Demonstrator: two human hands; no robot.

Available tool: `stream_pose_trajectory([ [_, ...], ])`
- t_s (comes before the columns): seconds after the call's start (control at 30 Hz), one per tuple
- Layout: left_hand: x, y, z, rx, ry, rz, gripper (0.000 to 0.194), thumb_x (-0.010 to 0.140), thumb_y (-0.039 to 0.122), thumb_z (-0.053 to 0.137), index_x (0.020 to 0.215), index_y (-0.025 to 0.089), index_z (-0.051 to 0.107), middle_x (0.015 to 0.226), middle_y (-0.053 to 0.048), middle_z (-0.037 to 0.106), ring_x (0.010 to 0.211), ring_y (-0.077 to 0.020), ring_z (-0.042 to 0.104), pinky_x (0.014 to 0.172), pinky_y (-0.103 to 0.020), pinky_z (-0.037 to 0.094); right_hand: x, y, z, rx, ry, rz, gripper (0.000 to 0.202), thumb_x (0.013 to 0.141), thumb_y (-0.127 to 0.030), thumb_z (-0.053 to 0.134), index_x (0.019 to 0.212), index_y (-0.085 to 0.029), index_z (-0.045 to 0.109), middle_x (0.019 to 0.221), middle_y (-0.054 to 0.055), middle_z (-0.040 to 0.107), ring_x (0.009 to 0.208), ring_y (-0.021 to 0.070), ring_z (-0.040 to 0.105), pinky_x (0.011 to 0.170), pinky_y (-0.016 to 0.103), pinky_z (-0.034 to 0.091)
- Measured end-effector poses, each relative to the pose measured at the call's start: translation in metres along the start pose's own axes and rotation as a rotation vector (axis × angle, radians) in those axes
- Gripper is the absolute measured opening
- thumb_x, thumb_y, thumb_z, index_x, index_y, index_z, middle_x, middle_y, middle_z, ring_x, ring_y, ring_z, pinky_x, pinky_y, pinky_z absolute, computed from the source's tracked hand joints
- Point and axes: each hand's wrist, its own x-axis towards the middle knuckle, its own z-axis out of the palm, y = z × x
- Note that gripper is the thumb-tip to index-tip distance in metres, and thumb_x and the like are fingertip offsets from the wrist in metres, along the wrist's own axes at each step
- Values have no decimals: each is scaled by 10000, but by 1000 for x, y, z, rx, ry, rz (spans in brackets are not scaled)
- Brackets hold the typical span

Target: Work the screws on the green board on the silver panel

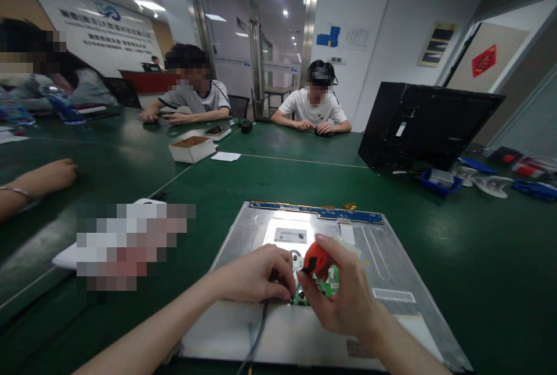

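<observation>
A flat metal display panel (383, 259) lies back side up in front of me, with a blue circuit strip (317, 212) along its far edge. On its middle sits a small green circuit board (331, 282), partly covered by my hands. My right hand (348, 288) grips a screwdriver (315, 259) by its orange and black handle, tilted over the board. The fingers of my left hand (265, 276) are pinched together at the board's left edge; what they hold is hidden. From beneath that hand a dark cable (260, 334) runs toward me.
A black monitor (426, 125) stands at the right, near a blue tray (440, 182). An open white box (191, 148) is farther left on the green table (278, 180). Several people sit around; a co-worker's forearm (39, 182) rests at left.
</observation>
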Motion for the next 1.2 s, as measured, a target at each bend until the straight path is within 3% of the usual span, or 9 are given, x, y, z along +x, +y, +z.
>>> stream_pose_trajectory([
  [0.2, 1, 2, -1, 17, -8, -16, 64, 819, 237, 705, 784, 201, 745, 782, 1, 604, 704, -137, 549, 643, -237, 437, 2, 0, -1, 20, -32, -7, 511, 897, -190, 526, 1373, -210, 343, 819, 23, 634, 577, 146, 559, 473, 271, 455],
  [0.4, 1, 1, 0, 19, -3, -16, 69, 779, 171, 721, 828, 201, 759, 831, -15, 646, 711, -141, 565, 650, -241, 450, -1, -1, -3, 26, -60, 18, 570, 871, -131, 477, 1413, -167, 303, 896, 60, 667, 576, 145, 579, 486, 288, 491],
  [0.67, 0, -2, 2, -5, 23, 13, 74, 815, 283, 721, 818, 221, 762, 814, -20, 644, 722, -155, 564, 699, -272, 465, -3, 1, 1, -59, 6, 44, 535, 891, -188, 530, 1389, -200, 334, 808, 10, 639, 503, 127, 543, 441, 273, 469],
  [0.83, 0, 1, 0, 1, 9, -16, 50, 802, 241, 720, 780, 214, 756, 809, -9, 628, 710, -144, 553, 675, -254, 454, -1, 0, 1, -43, 6, 32, 493, 916, -231, 533, 1371, -191, 346, 805, 11, 634, 500, 123, 531, 423, 260, 449],
  [1.07, 0, 5, -1, 25, 1, -43, 88, 774, 145, 723, 826, 203, 763, 825, -15, 636, 722, -148, 565, 650, -245, 444, -4, 1, -2, 18, -48, 33, 554, 872, -146, 497, 1396, -144, 318, 849, 45, 635, 563, 144, 568, 471, 286, 473],
  [1.2, 0, 2, 0, 6, -5, -23, 71, 798, 189, 708, 829, 213, 767, 856, -26, 652, 749, -158, 570, 677, -257, 455, -6, 2, -1, 11, -19, 51, 543, 868, -143, 519, 1377, -160, 331, 816, 23, 623, 531, 132, 552, 453, 269, 458],
])
